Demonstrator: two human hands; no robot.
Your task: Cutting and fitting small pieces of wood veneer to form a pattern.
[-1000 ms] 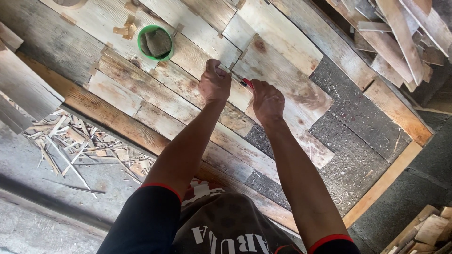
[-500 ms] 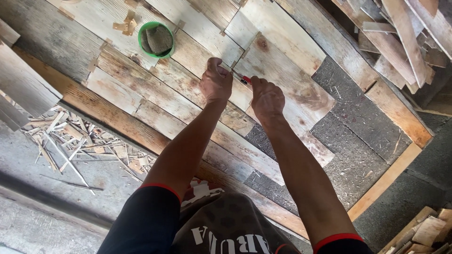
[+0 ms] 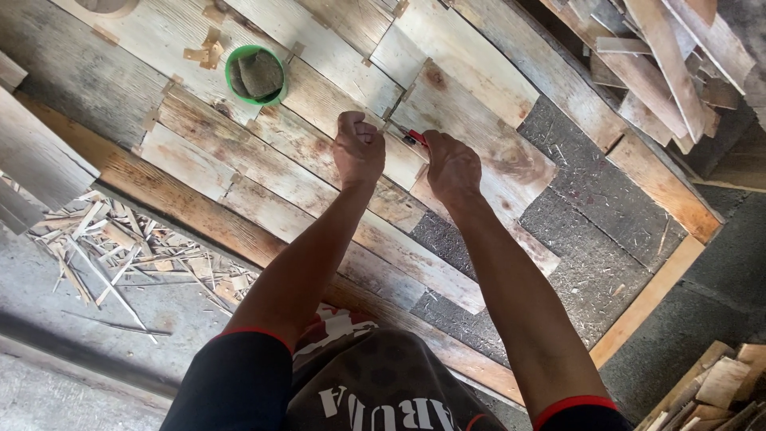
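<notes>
Weathered wooden planks (image 3: 263, 172) lie fitted side by side on a dark grey backing board (image 3: 594, 199). My left hand (image 3: 358, 149) is closed in a fist on a plank, thumb uppermost; what it pinches is hidden. Just to its right, my right hand (image 3: 452, 164) grips a red-handled tool (image 3: 413, 136), whose metal tip points at the seam between two planks beside the left fist. Both forearms reach out from my body over the planks.
A green round tub (image 3: 256, 75) sits on the planks at the upper left. Wood splinters and offcuts (image 3: 120, 251) litter the concrete floor at left. Loose boards (image 3: 662, 56) are piled at the upper right, more scraps (image 3: 710, 391) at the lower right.
Both hands stay together at the same plank seam. The view has shifted slightly, so the planks and green tub sit a little lower in the picture.
</notes>
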